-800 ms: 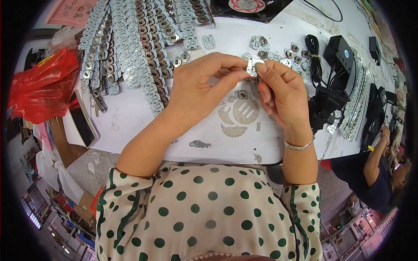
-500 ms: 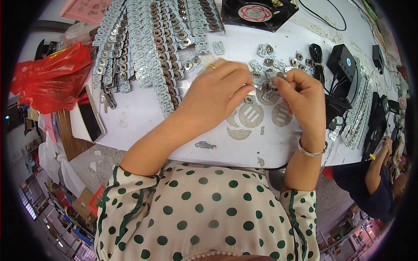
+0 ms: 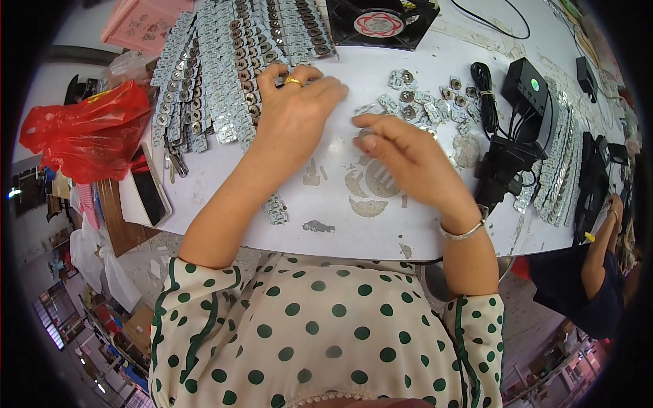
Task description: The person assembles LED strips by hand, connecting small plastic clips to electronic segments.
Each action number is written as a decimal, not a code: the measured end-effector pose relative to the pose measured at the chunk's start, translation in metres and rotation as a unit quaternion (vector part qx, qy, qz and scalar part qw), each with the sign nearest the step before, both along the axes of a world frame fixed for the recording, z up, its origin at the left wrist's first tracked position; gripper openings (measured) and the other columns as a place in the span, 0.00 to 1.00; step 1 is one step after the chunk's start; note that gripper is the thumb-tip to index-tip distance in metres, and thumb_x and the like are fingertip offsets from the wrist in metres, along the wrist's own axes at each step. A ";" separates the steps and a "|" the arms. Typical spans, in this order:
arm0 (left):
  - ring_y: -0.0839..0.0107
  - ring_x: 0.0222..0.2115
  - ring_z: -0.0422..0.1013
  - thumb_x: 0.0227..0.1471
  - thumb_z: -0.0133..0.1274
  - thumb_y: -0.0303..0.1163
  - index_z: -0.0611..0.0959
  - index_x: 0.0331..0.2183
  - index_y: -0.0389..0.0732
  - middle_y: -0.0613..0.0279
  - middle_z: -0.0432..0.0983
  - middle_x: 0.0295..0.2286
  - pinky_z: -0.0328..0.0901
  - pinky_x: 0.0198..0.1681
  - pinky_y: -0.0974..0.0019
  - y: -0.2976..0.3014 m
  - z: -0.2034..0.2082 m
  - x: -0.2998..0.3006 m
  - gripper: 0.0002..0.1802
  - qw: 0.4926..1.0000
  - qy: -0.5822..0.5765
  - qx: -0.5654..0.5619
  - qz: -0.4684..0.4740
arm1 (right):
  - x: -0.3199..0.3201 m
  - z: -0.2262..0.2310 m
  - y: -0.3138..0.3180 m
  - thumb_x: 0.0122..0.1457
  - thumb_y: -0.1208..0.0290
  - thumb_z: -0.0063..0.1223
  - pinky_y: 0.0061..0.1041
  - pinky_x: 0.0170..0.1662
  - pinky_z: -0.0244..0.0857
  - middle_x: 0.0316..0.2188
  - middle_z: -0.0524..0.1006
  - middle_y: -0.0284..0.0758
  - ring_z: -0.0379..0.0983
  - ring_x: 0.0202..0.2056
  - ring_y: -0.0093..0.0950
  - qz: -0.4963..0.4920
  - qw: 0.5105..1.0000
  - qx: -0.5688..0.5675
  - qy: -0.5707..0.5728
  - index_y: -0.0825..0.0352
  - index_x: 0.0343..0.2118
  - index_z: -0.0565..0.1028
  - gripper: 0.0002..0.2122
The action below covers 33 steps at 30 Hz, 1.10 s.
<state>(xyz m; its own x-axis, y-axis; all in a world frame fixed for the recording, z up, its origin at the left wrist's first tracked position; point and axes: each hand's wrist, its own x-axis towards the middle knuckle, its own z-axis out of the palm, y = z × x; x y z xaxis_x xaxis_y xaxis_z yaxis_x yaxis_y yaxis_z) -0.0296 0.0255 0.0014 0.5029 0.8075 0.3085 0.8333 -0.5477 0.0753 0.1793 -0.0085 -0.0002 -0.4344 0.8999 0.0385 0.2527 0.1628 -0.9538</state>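
My left hand (image 3: 296, 105), with a gold ring, is bent over the right side of the overlapping rows of small metal clip pieces (image 3: 221, 102). Its fingers curl down, and their tips and anything in them are hidden. Over the middle of the white table, my right hand (image 3: 415, 160) pinches a small round metal part (image 3: 365, 132) between thumb and forefinger. Beyond this hand lies a loose scatter of similar metal clip pieces (image 3: 430, 109), several with round brown-grey discs. One row's near end (image 3: 275, 209) shows beside my left forearm.
A black fan (image 3: 381, 24) stands at the back. To the right are a black box with cables (image 3: 527, 92), a coiled black cord (image 3: 483, 88) and long metal strips (image 3: 561, 160). A red plastic bag (image 3: 88, 132) and a phone (image 3: 149, 187) lie left. Another person's arm (image 3: 598, 251) is far right.
My left hand has moved left and away, from the loose pieces onto the rows. My right hand has drawn left, clear of the scatter, with a small part in its pinch. The view has shifted slightly.
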 end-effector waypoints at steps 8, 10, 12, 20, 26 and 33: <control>0.65 0.42 0.71 0.45 0.51 0.24 0.80 0.40 0.40 0.59 0.73 0.46 0.62 0.46 0.60 -0.029 -0.010 0.050 0.15 0.956 -0.175 -0.137 -0.189 | 0.018 0.022 0.007 0.62 0.71 0.49 0.21 0.32 0.69 0.30 0.76 0.39 0.74 0.27 0.24 -0.157 0.987 -0.013 -0.037 0.72 0.39 0.74 0.09; 0.65 0.42 0.71 0.45 0.52 0.25 0.79 0.40 0.40 0.59 0.72 0.46 0.62 0.45 0.60 -0.035 -0.005 0.047 0.16 0.956 -0.176 -0.157 -0.174 | 0.016 0.026 0.007 0.65 0.70 0.44 0.17 0.35 0.72 0.36 0.77 0.35 0.74 0.32 0.18 -0.186 0.981 -0.038 0.049 0.73 0.39 0.74 0.11; 0.64 0.42 0.70 0.45 0.53 0.26 0.79 0.41 0.40 0.59 0.72 0.46 0.63 0.45 0.59 -0.034 0.003 0.039 0.16 0.954 -0.175 -0.179 -0.164 | 0.010 0.021 0.006 0.66 0.69 0.44 0.18 0.36 0.72 0.37 0.77 0.35 0.74 0.34 0.18 -0.163 0.976 -0.069 0.125 0.73 0.40 0.74 0.11; 0.66 0.40 0.69 0.42 0.60 0.28 0.76 0.45 0.43 0.63 0.74 0.42 0.59 0.45 0.61 -0.040 0.004 -0.045 0.24 0.998 0.014 0.029 0.058 | 0.011 0.000 0.001 0.61 0.71 0.49 0.27 0.36 0.65 0.29 0.74 0.41 0.72 0.30 0.31 -0.036 0.998 -0.034 -0.034 0.71 0.39 0.74 0.09; 0.64 0.39 0.69 0.43 0.59 0.27 0.75 0.47 0.43 0.65 0.78 0.36 0.58 0.47 0.60 -0.036 0.017 -0.049 0.26 0.996 0.065 -0.018 0.062 | 0.015 0.003 0.003 0.61 0.71 0.49 0.26 0.32 0.65 0.24 0.72 0.39 0.71 0.25 0.29 -0.071 0.994 -0.038 -0.079 0.72 0.32 0.72 0.08; 0.68 0.26 0.72 0.52 0.49 0.25 0.75 0.45 0.40 0.60 0.78 0.27 0.65 0.33 0.68 -0.041 0.036 -0.027 0.15 0.894 -0.374 -0.238 0.065 | -0.003 0.018 -0.001 0.65 0.67 0.46 0.18 0.28 0.65 0.26 0.75 0.31 0.72 0.25 0.18 -0.108 0.992 -0.048 0.035 0.69 0.33 0.73 0.10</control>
